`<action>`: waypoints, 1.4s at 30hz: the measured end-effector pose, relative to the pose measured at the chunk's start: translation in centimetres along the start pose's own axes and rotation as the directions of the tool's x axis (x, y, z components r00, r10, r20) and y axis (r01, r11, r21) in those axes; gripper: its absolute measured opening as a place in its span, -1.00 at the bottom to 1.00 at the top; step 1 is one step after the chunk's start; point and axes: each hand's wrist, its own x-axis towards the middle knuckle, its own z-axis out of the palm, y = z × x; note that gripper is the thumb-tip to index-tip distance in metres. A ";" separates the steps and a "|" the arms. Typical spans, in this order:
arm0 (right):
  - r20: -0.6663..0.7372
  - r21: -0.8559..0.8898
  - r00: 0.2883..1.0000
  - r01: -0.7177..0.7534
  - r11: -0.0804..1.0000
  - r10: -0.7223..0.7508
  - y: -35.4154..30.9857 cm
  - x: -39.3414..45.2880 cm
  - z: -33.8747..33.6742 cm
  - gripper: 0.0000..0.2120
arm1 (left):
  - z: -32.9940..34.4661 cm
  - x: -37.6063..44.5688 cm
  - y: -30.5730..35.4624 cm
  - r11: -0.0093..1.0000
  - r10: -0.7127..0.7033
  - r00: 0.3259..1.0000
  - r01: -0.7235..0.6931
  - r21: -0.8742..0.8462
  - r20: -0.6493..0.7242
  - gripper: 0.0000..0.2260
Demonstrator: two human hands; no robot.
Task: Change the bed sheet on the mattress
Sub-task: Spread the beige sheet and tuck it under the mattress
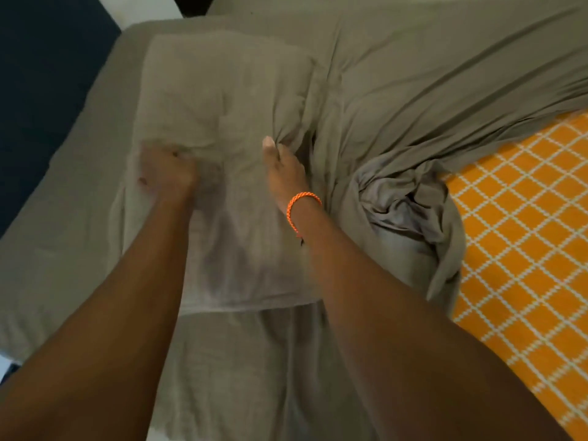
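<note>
A grey-brown sheet [429, 68] covers most of the mattress and is bunched into folds at the right. On it lies a pillow [222, 100] in a matching grey-brown case. My left hand [168, 173] is curled into the pillow's fabric near its middle, though motion blur hides the fingers. My right hand [283, 167], with an orange cord bracelet on the wrist, pinches a gather of sheet fabric at the pillow's right edge. An orange cover with a white lattice pattern [525, 233] shows at the right where the grey sheet is pulled back.
The mattress's left edge [63, 148] drops to a dark blue area [38, 74]. A white strip of wall or frame [143, 7] lies beyond the bed's top corner. A crumpled heap of grey sheet [404, 208] sits right of my right wrist.
</note>
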 end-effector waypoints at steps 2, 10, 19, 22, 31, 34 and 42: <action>0.146 -0.091 0.989 -0.012 0.996 0.026 2.4 0.2 1.7 -0.38 | 1.9 -0.4 -0.7 0.993 0.115 0.972 -0.109 -0.040 0.203 -0.54; -0.108 -0.655 0.992 -0.121 0.746 0.066 18.1 -2.9 -1.6 -0.62 | 13.1 -16.6 -6.5 0.942 0.319 0.673 -0.144 -0.304 0.668 -0.69; -0.701 -0.320 0.663 -0.623 0.714 0.264 29.8 -5.4 -20.3 0.06 | 20.5 -38.4 -8.5 0.848 0.354 0.393 0.247 -0.468 0.849 -0.79; -0.429 -0.064 0.785 -0.520 0.852 0.446 32.1 -3.6 -22.7 0.14 | 22.8 -44.1 -7.8 0.828 0.338 0.441 0.279 -0.486 0.831 -0.60; -0.042 0.339 0.847 -0.487 0.805 0.530 33.4 -3.5 -28.5 -0.76 | 25.7 -53.6 -3.6 0.956 0.131 0.697 0.100 -0.277 0.705 -0.22; -0.072 0.345 0.854 -0.463 0.816 0.515 36.0 -6.8 -32.8 -0.77 | 25.5 -57.2 -2.4 0.966 0.252 0.613 -0.107 -0.237 0.749 -0.52; -0.388 0.076 0.827 -0.412 0.908 0.407 44.3 -20.9 -46.4 -0.75 | 26.4 -72.1 -3.5 0.907 0.384 0.335 -0.310 -0.284 0.860 -0.58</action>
